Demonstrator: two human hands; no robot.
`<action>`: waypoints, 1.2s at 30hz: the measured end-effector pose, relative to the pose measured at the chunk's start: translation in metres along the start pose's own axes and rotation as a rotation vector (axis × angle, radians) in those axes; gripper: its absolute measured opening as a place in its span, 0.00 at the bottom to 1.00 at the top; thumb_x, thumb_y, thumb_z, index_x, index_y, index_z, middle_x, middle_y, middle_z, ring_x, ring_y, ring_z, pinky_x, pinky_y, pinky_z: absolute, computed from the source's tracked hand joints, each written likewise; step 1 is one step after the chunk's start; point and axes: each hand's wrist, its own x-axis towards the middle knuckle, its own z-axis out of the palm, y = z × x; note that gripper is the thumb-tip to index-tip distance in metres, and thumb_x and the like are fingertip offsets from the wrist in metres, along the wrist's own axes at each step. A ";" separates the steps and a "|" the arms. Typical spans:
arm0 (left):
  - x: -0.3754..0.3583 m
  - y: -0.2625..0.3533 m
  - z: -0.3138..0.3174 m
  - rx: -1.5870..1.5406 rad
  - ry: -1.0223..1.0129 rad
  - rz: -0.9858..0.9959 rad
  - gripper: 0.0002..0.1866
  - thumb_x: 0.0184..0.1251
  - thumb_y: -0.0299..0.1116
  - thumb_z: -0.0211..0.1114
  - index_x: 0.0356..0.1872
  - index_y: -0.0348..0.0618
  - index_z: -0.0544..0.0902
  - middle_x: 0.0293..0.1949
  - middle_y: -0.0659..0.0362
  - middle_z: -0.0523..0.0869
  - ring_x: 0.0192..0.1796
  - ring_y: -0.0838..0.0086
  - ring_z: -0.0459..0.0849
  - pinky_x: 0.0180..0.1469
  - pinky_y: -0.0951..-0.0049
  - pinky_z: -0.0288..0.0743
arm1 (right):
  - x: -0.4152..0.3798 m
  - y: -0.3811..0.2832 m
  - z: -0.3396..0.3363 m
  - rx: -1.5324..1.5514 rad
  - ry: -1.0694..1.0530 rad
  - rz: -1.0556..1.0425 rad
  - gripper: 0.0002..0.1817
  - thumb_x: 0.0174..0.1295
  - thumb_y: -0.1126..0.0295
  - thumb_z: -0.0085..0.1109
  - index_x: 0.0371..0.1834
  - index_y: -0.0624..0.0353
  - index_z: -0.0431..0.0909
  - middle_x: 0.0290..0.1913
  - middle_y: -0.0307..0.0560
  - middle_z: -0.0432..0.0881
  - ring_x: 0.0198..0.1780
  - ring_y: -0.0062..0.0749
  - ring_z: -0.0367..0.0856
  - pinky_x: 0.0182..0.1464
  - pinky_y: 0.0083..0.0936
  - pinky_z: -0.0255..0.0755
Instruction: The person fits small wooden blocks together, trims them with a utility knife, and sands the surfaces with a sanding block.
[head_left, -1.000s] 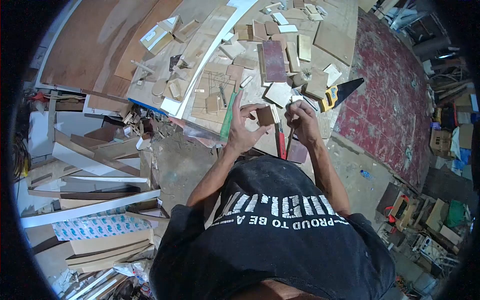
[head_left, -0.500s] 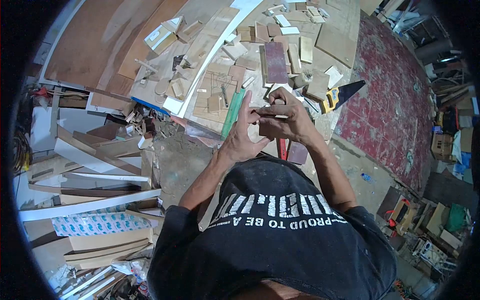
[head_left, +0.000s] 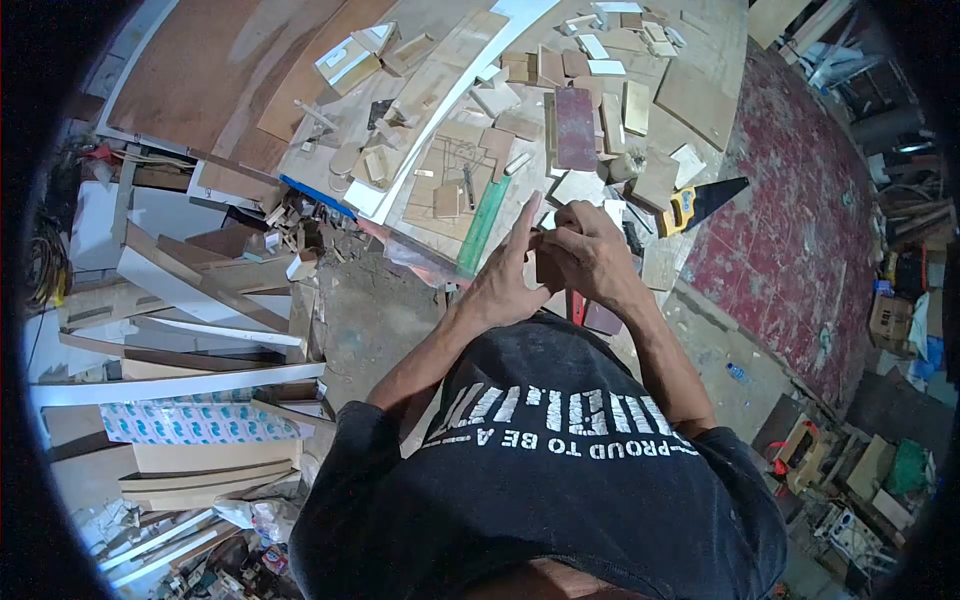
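A small brown wooden piece (head_left: 546, 268) is held up between my hands, above the near edge of the workbench. My right hand (head_left: 598, 262) curls its fingers and thumb around the right and upper side of it. From the left, my left hand (head_left: 508, 278) pinches the piece, its index finger pointing up and its thumb low against the piece. Fingers hide much of the piece. Beyond the hands lie a green ruler (head_left: 484, 228), a dark maroon sanding block (head_left: 575, 130) and a marked wooden board (head_left: 432, 190).
A handsaw (head_left: 700, 205) with a yellow handle lies at the bench's right edge. Many wood offcuts (head_left: 495, 95) cover the workbench (head_left: 600, 50). On the left, long boards (head_left: 180, 395) are stacked on the floor. A maroon panel (head_left: 780, 230) spreads out on the right.
The right fingers have closed in and bent down over the wooden piece, and the hands have come closer together. The whole view has shifted slightly, with the bench things further right.
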 end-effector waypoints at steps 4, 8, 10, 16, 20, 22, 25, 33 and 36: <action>-0.004 0.001 0.000 0.101 0.017 -0.013 0.57 0.49 0.24 0.72 0.77 0.41 0.41 0.59 0.47 0.74 0.57 0.60 0.78 0.51 0.65 0.74 | 0.000 0.000 0.005 0.004 0.060 0.007 0.07 0.46 0.74 0.65 0.30 0.58 0.81 0.36 0.46 0.75 0.38 0.41 0.75 0.38 0.36 0.68; -0.006 0.001 0.001 0.192 0.045 0.059 0.56 0.48 0.23 0.71 0.77 0.40 0.44 0.65 0.45 0.69 0.60 0.59 0.77 0.52 0.64 0.74 | 0.002 -0.002 0.004 0.059 0.071 0.060 0.09 0.46 0.73 0.66 0.31 0.61 0.78 0.36 0.50 0.74 0.38 0.45 0.75 0.40 0.36 0.70; -0.005 0.003 -0.002 0.136 -0.013 -0.024 0.55 0.47 0.22 0.70 0.77 0.41 0.47 0.68 0.45 0.67 0.61 0.59 0.76 0.52 0.65 0.75 | 0.001 0.002 0.004 0.153 0.099 0.133 0.09 0.48 0.73 0.66 0.32 0.62 0.78 0.36 0.51 0.74 0.39 0.46 0.75 0.41 0.36 0.70; -0.005 0.001 -0.003 0.060 0.118 -0.082 0.45 0.49 0.24 0.72 0.73 0.45 0.61 0.55 0.52 0.79 0.54 0.66 0.79 0.47 0.71 0.73 | -0.010 0.020 -0.013 0.478 0.192 0.381 0.15 0.59 0.86 0.49 0.49 0.62 0.70 0.39 0.43 0.70 0.38 0.24 0.73 0.41 0.21 0.69; -0.001 -0.008 -0.003 -0.013 0.195 -0.107 0.39 0.53 0.28 0.72 0.69 0.42 0.67 0.54 0.52 0.78 0.52 0.68 0.79 0.44 0.72 0.75 | -0.012 0.021 -0.015 0.725 0.289 0.417 0.11 0.69 0.81 0.49 0.53 0.66 0.68 0.42 0.44 0.74 0.39 0.22 0.76 0.40 0.21 0.74; 0.002 -0.012 -0.003 -0.035 0.222 -0.088 0.39 0.53 0.29 0.73 0.68 0.41 0.68 0.54 0.51 0.78 0.51 0.65 0.79 0.42 0.70 0.77 | -0.014 0.016 -0.018 0.742 0.277 0.555 0.13 0.69 0.78 0.52 0.55 0.68 0.69 0.44 0.46 0.75 0.38 0.22 0.79 0.36 0.21 0.76; 0.006 -0.016 -0.003 -0.059 0.230 -0.090 0.37 0.53 0.30 0.73 0.67 0.40 0.69 0.54 0.52 0.78 0.51 0.68 0.79 0.41 0.72 0.77 | -0.017 0.016 -0.020 0.695 0.184 0.613 0.14 0.68 0.78 0.53 0.56 0.68 0.70 0.46 0.48 0.76 0.34 0.23 0.79 0.33 0.21 0.77; 0.010 -0.005 -0.004 -0.166 0.177 -0.200 0.36 0.56 0.26 0.72 0.68 0.40 0.68 0.56 0.56 0.75 0.56 0.73 0.76 0.47 0.74 0.76 | -0.018 0.013 -0.018 1.093 0.268 0.617 0.23 0.69 0.75 0.51 0.68 0.64 0.65 0.54 0.47 0.74 0.46 0.30 0.81 0.44 0.29 0.80; 0.011 -0.007 0.000 -0.150 0.246 -0.124 0.36 0.54 0.30 0.73 0.66 0.40 0.70 0.52 0.53 0.78 0.51 0.69 0.80 0.43 0.72 0.78 | -0.014 0.009 -0.021 1.005 0.266 0.681 0.24 0.68 0.76 0.53 0.67 0.63 0.65 0.54 0.46 0.76 0.47 0.29 0.80 0.45 0.28 0.79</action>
